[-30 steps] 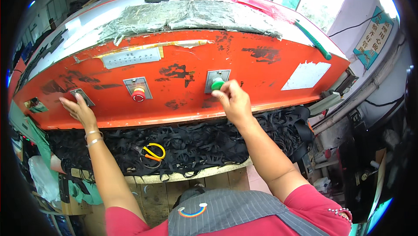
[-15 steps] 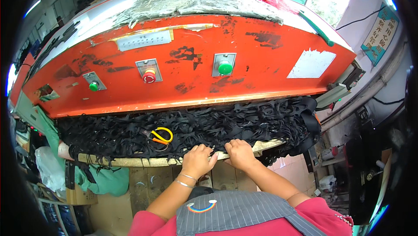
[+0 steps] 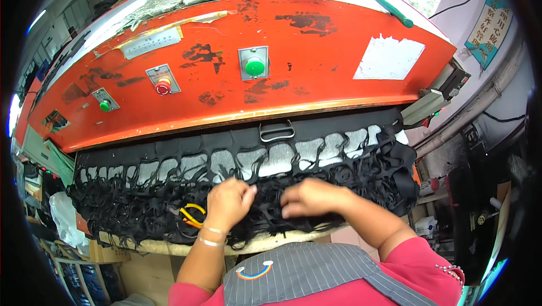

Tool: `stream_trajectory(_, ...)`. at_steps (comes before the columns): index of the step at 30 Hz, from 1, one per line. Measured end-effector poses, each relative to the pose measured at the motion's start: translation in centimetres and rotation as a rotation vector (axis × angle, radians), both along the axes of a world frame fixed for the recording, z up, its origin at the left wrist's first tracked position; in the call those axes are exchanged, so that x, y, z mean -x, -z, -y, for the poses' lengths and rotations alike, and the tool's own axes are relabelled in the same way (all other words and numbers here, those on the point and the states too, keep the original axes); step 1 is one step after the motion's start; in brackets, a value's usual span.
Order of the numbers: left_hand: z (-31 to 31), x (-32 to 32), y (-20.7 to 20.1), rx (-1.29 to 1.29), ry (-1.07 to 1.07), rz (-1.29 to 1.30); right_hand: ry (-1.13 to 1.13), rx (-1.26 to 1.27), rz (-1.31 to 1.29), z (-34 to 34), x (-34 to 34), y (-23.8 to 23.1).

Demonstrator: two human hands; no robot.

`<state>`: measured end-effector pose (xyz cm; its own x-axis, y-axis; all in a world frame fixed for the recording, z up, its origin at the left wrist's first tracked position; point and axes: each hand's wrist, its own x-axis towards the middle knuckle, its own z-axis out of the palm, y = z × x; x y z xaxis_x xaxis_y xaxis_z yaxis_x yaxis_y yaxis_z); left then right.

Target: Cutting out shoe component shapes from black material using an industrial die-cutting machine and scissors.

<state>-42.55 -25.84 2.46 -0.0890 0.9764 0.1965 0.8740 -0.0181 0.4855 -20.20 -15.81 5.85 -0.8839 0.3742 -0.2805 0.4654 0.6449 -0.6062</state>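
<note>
My left hand [image 3: 228, 204] is over the heaped black strips of cut-out sheet [image 3: 152, 198], its thumb apart from loosely bent fingers. Yellow-handled scissors [image 3: 193, 214] lie on the strips just left of its wrist. My right hand [image 3: 310, 198] hovers over the same strips to the right, fingers loosely curled toward the left; nothing shows in it. Beyond both hands, a metal cutting die [image 3: 276, 131] with a bar handle rests on the uncut part of the black sheet [image 3: 226, 137]. Rows of cut-out gaps show the pale board [image 3: 226, 165] underneath.
A red-orange machine front [image 3: 316, 63] rises behind the sheet, with a large green button [image 3: 254, 67], a red button [image 3: 163, 86] and a small green button [image 3: 105, 105]. The pale board edge [image 3: 169, 247] runs close before me. A clear plastic bag [image 3: 66, 218] hangs at left.
The board with its black strips has slid toward me, bringing the cut-out gaps and the die into view. Both hands have left the board's edge and moved forward over the strips.
</note>
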Motion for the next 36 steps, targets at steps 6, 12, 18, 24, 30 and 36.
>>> stream_trajectory(6,-9.5,-4.1,3.9,-0.238,0.031,-0.118,-0.123,-0.823,-0.281,-13.7,5.5,3.6)
stream_trajectory(12,-11.4,-4.2,5.9,-0.275,-0.079,-0.15,-0.565,-0.82,0.073,-18.3,10.6,2.0)
stream_trajectory(18,-12.1,-5.9,1.3,-0.307,0.019,0.116,-0.466,-0.695,0.008,-20.2,7.1,5.3)
stream_trajectory(24,-13.2,8.3,-10.7,-0.838,-0.192,0.153,-0.348,-0.639,-0.049,-15.9,6.0,3.8)
stream_trajectory(30,-15.5,23.5,-23.7,-0.894,-0.591,-0.535,-0.198,-0.649,0.076,-14.5,7.3,3.4)
stream_trajectory(36,-18.8,31.0,-28.5,-0.463,-0.798,-0.412,-0.172,-0.692,0.141,-14.0,9.0,2.2)
